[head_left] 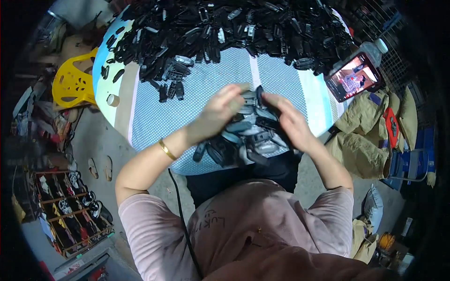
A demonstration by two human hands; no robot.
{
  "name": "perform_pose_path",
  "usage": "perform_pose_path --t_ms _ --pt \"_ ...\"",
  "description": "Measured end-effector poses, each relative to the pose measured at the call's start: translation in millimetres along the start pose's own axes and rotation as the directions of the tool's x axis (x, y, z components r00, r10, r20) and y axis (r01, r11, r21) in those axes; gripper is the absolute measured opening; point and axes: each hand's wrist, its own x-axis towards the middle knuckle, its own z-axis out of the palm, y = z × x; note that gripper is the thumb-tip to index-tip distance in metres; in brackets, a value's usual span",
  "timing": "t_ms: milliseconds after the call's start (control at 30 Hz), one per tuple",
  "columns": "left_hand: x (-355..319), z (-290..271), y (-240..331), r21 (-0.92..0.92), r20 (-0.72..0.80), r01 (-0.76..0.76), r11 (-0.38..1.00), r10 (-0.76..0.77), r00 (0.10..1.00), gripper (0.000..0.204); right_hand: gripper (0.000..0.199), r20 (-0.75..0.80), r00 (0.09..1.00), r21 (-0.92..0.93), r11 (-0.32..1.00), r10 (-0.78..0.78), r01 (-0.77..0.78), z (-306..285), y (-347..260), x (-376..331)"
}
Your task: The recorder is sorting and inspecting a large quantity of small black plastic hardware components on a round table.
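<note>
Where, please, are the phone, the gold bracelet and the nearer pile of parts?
Phone [354,78]: head view, its lit screen.
Gold bracelet [166,150]: head view, its band.
Nearer pile of parts [260,136]: head view, its middle.

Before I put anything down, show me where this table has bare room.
One bare patch of table lies between the left hand and the small dark cluster; another, between the right hand and the phone. Crowded: the far side, under the large black pile, and the near edge, under the heap of parts by both hands.

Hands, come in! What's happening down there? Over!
Left hand blurred, right hand clearer, both at near heap of small parts. Grips unclear. Nothing visibly blocking.
</note>
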Motion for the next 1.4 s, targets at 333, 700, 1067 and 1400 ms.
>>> perform_pose_path --t_ms 333,700,1067,1400 --pt "-50 59 36 0.149 -0.086 -0.025 0.989 0.039 0.996 0.043 0.03 -0.048 0.988 -0.096 0.986 -0.145 0.14 20 -29 -40" --pt "-75 21 24 0.155 0.131 -0.376 0.913 0.359 0.924 0.044 0.016 0.14 0.908 0.161 0.914 -0.394 0.372 10 -34 -40" --pt "-9 -90 -38 0.652 -0.511 0.502 0.568 -0.159 0.844 0.093 0.057 -0.537 0.788 -0.499 0.867 -0.3 -0.01 -117 42 252" --pt "19 -74 -45 0.7 -0.417 0.272 0.66 0.069 0.907 0.083 0.096 -0.623 0.767 -0.498 0.834 -0.154 -0.237 -203 115 412"
